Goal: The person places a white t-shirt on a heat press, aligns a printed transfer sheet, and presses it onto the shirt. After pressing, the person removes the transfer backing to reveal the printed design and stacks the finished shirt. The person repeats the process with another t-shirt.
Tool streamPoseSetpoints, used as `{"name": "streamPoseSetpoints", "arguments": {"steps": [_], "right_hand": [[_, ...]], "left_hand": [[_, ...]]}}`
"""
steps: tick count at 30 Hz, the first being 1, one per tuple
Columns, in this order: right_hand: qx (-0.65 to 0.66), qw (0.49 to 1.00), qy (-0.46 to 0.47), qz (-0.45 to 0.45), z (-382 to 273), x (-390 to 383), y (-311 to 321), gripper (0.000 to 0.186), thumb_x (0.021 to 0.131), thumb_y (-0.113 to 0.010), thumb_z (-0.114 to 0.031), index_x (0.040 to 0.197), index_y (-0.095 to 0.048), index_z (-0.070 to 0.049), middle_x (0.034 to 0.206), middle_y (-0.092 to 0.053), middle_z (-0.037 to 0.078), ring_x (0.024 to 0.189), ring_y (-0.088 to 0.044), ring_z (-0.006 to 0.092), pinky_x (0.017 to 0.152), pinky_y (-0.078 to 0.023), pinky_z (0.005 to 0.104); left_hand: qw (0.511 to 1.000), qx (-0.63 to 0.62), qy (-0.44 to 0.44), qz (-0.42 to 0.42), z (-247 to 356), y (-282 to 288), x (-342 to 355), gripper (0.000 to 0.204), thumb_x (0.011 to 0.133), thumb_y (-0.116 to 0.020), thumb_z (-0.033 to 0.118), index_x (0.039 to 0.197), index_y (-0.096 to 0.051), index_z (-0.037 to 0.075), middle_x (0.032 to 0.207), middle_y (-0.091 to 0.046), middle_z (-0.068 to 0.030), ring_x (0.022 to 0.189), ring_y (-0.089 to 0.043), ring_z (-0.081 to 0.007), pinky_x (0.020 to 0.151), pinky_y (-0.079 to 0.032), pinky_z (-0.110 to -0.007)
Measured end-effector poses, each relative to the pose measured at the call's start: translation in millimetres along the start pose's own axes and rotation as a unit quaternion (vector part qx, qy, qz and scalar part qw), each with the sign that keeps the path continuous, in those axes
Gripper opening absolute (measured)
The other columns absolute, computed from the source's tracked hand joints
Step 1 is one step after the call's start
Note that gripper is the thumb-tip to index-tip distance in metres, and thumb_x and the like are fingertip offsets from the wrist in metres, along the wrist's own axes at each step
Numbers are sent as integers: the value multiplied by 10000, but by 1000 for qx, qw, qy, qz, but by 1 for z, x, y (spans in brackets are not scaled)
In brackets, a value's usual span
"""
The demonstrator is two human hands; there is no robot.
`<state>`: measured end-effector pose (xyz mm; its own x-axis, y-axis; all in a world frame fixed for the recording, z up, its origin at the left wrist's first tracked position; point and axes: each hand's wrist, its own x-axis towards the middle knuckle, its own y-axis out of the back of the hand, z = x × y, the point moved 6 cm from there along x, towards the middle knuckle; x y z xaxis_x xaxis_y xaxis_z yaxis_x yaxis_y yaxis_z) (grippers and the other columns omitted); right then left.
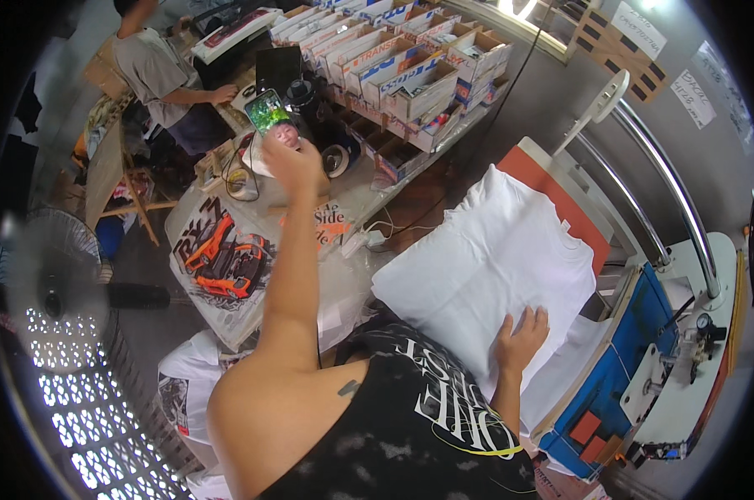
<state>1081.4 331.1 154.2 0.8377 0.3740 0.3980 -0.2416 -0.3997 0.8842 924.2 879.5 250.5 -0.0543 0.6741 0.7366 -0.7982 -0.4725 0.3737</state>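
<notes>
My left hand [292, 165] reaches out over the table, its fingers closed at the lower end of a smartphone [265, 110]. The phone's lit screen shows a green picture; the far side of the grip is hidden. On the right, a white T-shirt [485, 250] lies spread over the orange-red board of a press machine [533, 157]. My right hand [523, 340] rests on the near right part of the shirt, fingers apart, holding nothing. Light wrinkles run across the cloth.
Printed sheets, one with an orange car [227, 262], lie on the table under plastic. Cardboard bins [385, 71] line the back. A fan [52, 292] stands left, and another person [156, 75] works at the far left. Metal tubes [673, 183] curve up at the right.
</notes>
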Motion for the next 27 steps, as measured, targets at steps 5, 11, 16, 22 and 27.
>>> {"name": "streamPoseSetpoints", "arguments": {"steps": [5, 11, 16, 22, 27], "right_hand": [[20, 998, -29, -46, 5, 5, -4, 477, 878, -685, -266, 1256, -597, 11, 1393, -505, 263, 1371, -409, 419, 1164, -258, 553], [27, 999, -24, -34, 4, 5, -2, 468, 869, -691, -273, 1232, -608, 11, 1381, -515, 257, 1370, -410, 416, 1164, -261, 552], [32, 998, -38, -34, 6, 5, -3, 456, 859, -694, -266, 1223, -614, -2, 1385, -515, 241, 1371, -411, 411, 1170, -256, 554], [36, 998, -42, -32, 3, 7, 0, 442, 853, -705, -239, 1209, -613, 6, 1380, -525, 240, 1366, -409, 422, 1154, -277, 543], [42, 997, -49, -36, 3, 7, 0, 437, 845, -702, -257, 1203, -610, -24, 1377, -512, 235, 1366, -413, 416, 1168, -253, 570]], "left_hand": [[980, 134, 144, 23, -43, -24, 76, 1006, 751, -781, 274, 1537, -194, 52, 1527, -287, -290, 1418, -311, -454, 1154, -263, -574], [958, 193, 207, -52, -38, -65, 91, 1118, 722, -788, 319, 1573, -98, 92, 1588, -197, -297, 1492, -209, -428, 1186, -193, -605], [937, 239, 240, -79, -38, -73, 89, 1076, 690, -768, 268, 1556, -151, 104, 1546, -269, -243, 1366, -402, -399, 1113, -331, -545], [930, 252, 254, -83, -34, -74, 84, 1084, 668, -791, 250, 1549, -168, 138, 1561, -244, -192, 1333, -426, -401, 1045, -411, -535], [934, 246, 249, -75, -33, -74, 82, 1096, 656, -799, 253, 1547, -168, 159, 1574, -211, -184, 1344, -404, -402, 1033, -400, -572]]}}
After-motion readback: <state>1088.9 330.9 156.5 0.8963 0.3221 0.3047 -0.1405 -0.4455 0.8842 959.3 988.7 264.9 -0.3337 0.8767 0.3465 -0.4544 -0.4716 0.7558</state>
